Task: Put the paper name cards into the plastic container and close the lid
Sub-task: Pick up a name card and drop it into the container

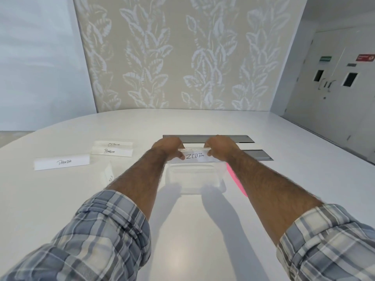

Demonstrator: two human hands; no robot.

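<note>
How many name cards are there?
5: ZEBRA between left hand and right hand; PANDA far left; PENGUIN and OSTRICH beyond it; fifth card partly hidden by left forearm; others may be hidden.

One wide-angle view, worn on the head, looks forward and down from over the near edge of the table toward its far edge and the wall. Sleeves loom close at the bottom corners; left hand and right hand grip a card mid-frame, farther off.
</note>
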